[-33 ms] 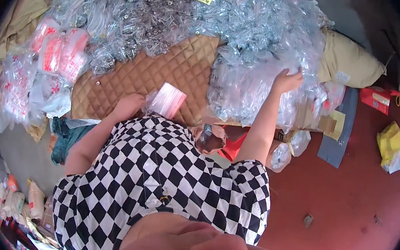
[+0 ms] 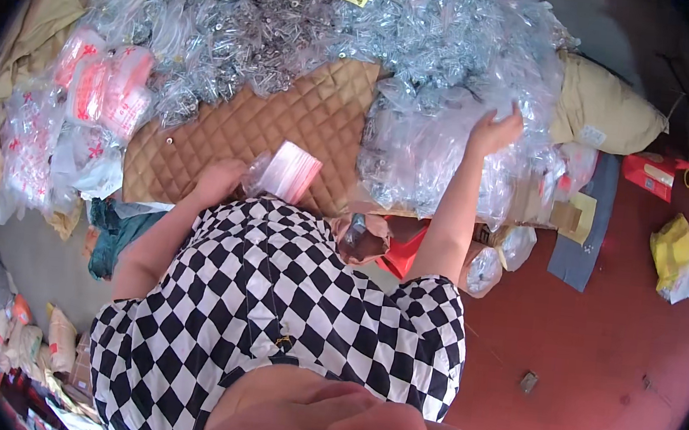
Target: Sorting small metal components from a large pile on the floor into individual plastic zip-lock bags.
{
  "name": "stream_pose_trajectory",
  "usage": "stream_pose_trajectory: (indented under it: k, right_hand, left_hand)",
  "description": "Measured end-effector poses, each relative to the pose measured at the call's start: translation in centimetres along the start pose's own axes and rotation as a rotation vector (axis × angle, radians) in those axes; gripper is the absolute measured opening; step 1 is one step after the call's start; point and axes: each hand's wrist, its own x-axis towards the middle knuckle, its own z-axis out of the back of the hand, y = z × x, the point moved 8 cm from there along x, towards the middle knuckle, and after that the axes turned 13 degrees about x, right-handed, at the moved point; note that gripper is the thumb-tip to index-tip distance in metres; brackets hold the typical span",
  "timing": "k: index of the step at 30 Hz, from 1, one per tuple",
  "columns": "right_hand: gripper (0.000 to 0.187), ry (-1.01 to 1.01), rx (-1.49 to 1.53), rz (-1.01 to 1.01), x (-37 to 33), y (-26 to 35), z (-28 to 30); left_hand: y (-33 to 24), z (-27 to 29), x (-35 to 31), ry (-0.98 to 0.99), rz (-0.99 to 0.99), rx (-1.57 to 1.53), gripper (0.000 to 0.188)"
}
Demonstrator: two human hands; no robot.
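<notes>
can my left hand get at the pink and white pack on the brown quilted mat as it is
Probably yes: the left hand is right beside the clear end of the pink and white pack, and nothing seems to block it.

The person is wearing a black-and-white checked garment (image 2: 327, 305), which is filling the lower middle of the frame. Its checks are tilting into diamonds across the chest — and bending with the lens. A thin dark seam (image 2: 263, 257) is running down the front towards a small yellowish mark (image 2: 284, 342) (too small to make out). Dark trim (image 2: 232, 376) is edging the neckline at bottom centre. Both sleeves (image 2: 431, 319) are stopping short — the left hand (image 2: 221, 182) and right hand (image 2: 497, 133) are going bare.
</notes>
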Motion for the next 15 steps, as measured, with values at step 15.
stream_pose_trajectory:
  k: [15]
  right_hand:
    - [0.056,0.906,-0.194,-0.313,1.4,-9.1,-11.2]
  left_hand:
    - [5.0,3.6,-0.9,-0.08,0.547,-0.387,0.022]
